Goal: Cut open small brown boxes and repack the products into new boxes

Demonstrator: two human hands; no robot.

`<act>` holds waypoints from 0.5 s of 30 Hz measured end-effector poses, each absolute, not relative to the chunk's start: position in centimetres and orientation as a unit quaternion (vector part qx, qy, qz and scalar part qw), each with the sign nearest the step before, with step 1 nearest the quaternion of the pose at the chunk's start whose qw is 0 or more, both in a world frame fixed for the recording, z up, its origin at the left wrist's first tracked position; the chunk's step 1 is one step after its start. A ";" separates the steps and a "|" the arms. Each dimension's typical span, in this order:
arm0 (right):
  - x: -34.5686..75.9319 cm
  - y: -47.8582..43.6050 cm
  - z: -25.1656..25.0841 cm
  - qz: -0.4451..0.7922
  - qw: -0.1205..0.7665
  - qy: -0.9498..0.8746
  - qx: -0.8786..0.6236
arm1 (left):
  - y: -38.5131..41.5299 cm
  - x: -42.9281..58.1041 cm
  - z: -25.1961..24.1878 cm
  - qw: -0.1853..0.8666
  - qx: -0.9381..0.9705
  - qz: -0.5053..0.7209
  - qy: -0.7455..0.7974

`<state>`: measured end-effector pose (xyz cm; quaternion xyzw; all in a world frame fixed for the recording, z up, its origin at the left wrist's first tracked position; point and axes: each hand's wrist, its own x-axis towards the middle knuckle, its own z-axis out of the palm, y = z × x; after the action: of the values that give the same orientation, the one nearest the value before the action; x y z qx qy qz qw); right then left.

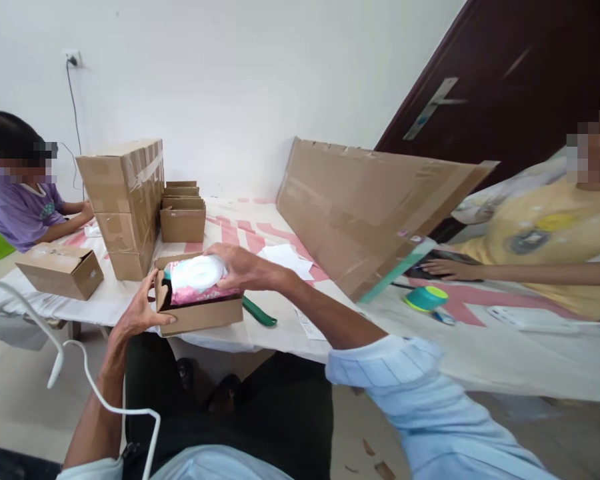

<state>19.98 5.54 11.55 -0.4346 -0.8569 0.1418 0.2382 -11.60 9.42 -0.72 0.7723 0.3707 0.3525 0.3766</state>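
Observation:
An open cardboard box (207,320) sits at the table's near edge in front of me. My left hand (143,310) grips its left end, thumb along the front wall and fingers on the left side. Inside the box lies a package with pink and teal printing (193,293). On top of it is a white rounded item (200,270), and I cannot tell whether the two are one piece. My right hand (240,267) is closed around the right end of the white item. Just right of the box lies a dark green curved strip-like object (259,312).
Stacked taped cartons (117,207) stand behind left, beside several open boxes (183,223) and a closed box (60,270). A large cardboard sheet (365,207) leans right. Papers (287,259) lie between. People sit at both sides. A white cable (100,390) hangs near my left arm.

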 end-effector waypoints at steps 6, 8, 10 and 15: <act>22.6 3.4 16.6 0.228 0.378 -0.779 -0.445 | 10.3 -11.4 2.6 0.343 0.793 0.377 0.333; 22.8 3.5 16.8 0.255 0.399 -0.769 -0.428 | 10.0 -10.9 4.6 0.351 0.775 0.435 0.295; 22.6 3.9 16.6 0.278 0.405 -0.769 -0.409 | 9.5 -9.8 6.5 0.384 0.765 0.457 0.243; 21.9 5.2 15.1 0.296 0.482 -0.735 -0.374 | 9.5 -6.6 9.1 0.376 0.720 0.537 0.230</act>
<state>21.85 5.19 15.11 -0.3739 -0.7351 0.2959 0.4819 -6.62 9.55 9.11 0.7199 0.2297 0.5366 0.3755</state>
